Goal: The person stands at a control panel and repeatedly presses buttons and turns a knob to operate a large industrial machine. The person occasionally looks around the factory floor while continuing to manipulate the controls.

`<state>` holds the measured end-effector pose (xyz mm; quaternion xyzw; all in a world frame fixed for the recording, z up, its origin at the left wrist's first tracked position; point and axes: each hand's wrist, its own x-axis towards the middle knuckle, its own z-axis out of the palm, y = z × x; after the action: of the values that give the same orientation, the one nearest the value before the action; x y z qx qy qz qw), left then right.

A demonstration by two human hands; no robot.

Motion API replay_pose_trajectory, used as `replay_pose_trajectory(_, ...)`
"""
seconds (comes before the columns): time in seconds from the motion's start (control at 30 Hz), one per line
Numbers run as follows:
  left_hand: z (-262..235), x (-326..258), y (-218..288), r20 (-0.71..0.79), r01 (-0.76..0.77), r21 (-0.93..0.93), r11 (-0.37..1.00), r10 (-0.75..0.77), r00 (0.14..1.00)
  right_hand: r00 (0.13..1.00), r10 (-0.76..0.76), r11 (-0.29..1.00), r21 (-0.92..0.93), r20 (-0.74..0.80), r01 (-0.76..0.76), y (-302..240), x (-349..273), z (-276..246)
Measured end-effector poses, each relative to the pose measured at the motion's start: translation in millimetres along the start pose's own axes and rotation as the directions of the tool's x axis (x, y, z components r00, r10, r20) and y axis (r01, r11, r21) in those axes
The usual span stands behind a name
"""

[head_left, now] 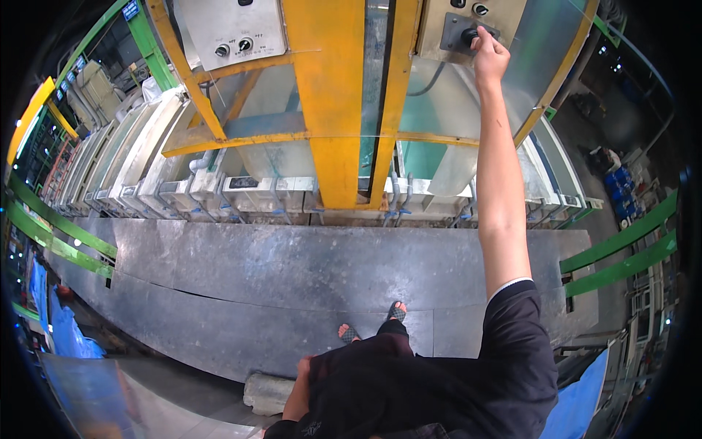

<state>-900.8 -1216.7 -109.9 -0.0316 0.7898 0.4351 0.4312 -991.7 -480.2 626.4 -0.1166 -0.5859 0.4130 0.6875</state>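
Observation:
My right hand (pixel 490 55) is raised at arm's length and its fingers are closed on a black knob (pixel 469 34) on a grey control box (pixel 439 22) at the top right. A second grey control box (pixel 227 29) with two small knobs hangs at the upper left on the yellow steel frame (pixel 325 102). My left arm hangs by my side; only the forearm (pixel 298 391) shows at the bottom, and the hand itself is hidden behind my dark clothing.
I stand on a grey metal plate floor (pixel 292 271) in front of a row of long tanks (pixel 146 161). Green rails (pixel 621 256) run at both sides. Blue sheeting (pixel 62 329) lies at lower left. A grey bundle (pixel 267 391) lies by my feet.

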Motion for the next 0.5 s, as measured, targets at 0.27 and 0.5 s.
replay_pose_trajectory(0.27, 15.3, -7.1, 15.6, -0.017, 0.034, -0.018, 0.999, -0.035, 0.999, 0.998, -0.065, 0.998, 0.018, 0.015, 0.065, 1.8, 0.2, 3.3)
replay_pose_trajectory(0.5, 21.2, -47.8, 78.7, -0.015, -0.025, 0.158, 0.987, 0.027, 1.0, 0.994, -0.106, 0.994, -0.013, 0.006, 0.106, -3.2, -1.5, 4.6)
